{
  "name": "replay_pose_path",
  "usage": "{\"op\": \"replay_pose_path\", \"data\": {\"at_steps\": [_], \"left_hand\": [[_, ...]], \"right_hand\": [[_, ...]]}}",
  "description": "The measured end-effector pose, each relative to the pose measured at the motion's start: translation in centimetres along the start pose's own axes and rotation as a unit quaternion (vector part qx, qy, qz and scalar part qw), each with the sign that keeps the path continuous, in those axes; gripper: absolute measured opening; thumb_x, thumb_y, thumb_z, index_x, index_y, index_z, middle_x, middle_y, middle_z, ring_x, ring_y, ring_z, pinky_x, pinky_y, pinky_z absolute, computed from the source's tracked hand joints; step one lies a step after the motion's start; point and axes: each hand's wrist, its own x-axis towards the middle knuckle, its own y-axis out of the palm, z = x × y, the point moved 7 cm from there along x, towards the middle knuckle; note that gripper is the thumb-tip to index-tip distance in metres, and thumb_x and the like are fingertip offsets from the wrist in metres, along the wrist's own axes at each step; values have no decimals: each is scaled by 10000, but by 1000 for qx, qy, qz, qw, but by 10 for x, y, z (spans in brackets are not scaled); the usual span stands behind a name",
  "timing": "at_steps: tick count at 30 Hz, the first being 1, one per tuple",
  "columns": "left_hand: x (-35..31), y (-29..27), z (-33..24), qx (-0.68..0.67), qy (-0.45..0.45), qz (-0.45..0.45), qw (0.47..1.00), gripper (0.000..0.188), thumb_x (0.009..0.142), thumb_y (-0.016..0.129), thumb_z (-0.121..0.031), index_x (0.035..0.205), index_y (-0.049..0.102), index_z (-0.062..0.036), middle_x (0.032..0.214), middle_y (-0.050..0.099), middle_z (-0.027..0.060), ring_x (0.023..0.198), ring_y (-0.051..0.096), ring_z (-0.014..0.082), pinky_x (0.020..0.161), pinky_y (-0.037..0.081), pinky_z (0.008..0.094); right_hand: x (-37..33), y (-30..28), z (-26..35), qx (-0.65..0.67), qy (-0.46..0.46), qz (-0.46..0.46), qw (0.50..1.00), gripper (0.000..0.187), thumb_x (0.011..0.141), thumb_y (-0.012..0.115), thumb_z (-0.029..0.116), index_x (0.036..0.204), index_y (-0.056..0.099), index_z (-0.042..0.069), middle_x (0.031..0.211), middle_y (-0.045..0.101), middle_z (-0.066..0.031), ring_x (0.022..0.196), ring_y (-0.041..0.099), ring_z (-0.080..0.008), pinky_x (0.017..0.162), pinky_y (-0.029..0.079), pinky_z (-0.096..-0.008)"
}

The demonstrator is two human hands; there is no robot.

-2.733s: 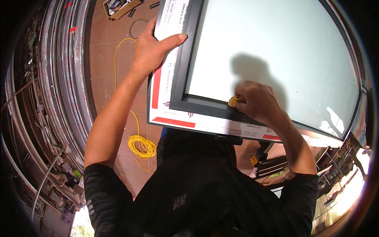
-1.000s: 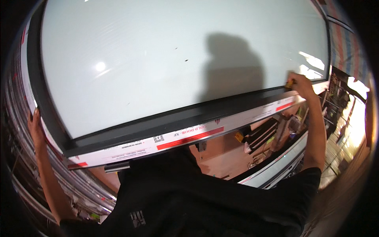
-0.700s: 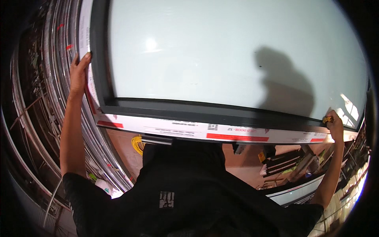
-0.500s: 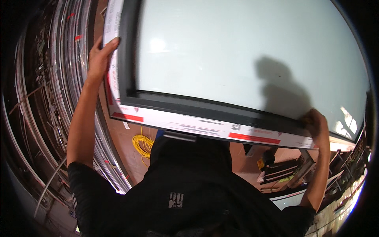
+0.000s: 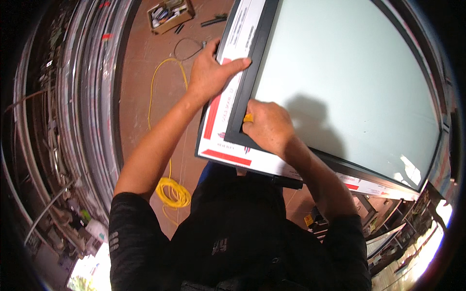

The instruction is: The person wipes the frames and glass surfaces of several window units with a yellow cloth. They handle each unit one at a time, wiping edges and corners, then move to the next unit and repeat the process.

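Hands have come together at the near left corner of the big glazed panel (image 5: pixel 340 87), where half a second ago they were spread wide, one at each end of its lower edge. The panel, a pale glass pane in a dark frame (image 5: pixel 240 114) with white protective tape bearing red stripes along its border, fills the upper right of the frame, and this corner now sits closer and more to the centre than before. Judging by that, the wide holding is over and close work on the corner is in hand.

The left hand (image 5: pixel 211 72) lies flat over the left edge, fingers wrapped across the taped border and the thumb reaching onto the dark frame, so its grip is a loose pressing hold on the panel. The right hand (image 5: pixel 269 126) is curled shut around a small yellow tool (image 5: pixel 248 118), of which only the tip shows, touching the inner edge of the frame.

Below the panel lies a brown floor (image 5: pixel 160 43). A yellow cord (image 5: pixel 172 191) runs down it to a coil in the lower centre left, near the person's left elbow. A cardboard box of small parts (image 5: pixel 170 13) sits at the top, beside a thin dark wire. Stacked metal profiles (image 5: pixel 82 97) curve down the left side.
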Motion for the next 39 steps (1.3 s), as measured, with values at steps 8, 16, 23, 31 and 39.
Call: {"op": "replay_pose_path", "data": {"at_steps": [8,16,23,31,39], "left_hand": [[-1,-2,-8,-77,-3,8,997,821,814,843,-344,1431,503,76,1235,699,256,1125,697,300,992,520,380],[6,7,1,-113,19,39,993,805,844,826,-283,1440,459,115,1237,692,258,1116,689,293,993,514,372],[5,11,7,-141,-9,27,990,804,838,834,-222,1440,442,139,1226,685,248,1118,671,276,1007,503,370],[-1,3,-17,-68,-51,35,996,698,861,804,-115,1437,464,86,1213,689,177,1106,650,210,981,508,341],[1,10,-9,-141,-98,45,984,745,850,796,-57,1475,415,80,1251,662,145,1128,635,203,1010,491,338]], "right_hand": [[-9,-9,-10,122,127,-110,978,293,780,789,181,995,705,1,937,731,-240,898,729,-359,828,555,-422],[13,-28,-32,195,163,-118,960,287,795,754,204,989,710,-2,924,734,-199,887,718,-298,825,550,-379],[125,-163,-76,148,138,-335,920,317,787,754,244,975,699,-6,964,730,-223,917,723,-348,834,565,-421],[271,-327,-116,206,174,-488,830,342,853,710,234,1113,690,12,1163,723,-242,1105,701,-395,965,557,-464],[328,-412,-116,63,93,-514,851,329,874,695,209,1146,662,26,1128,723,-251,1088,697,-415,941,557,-482]]}}
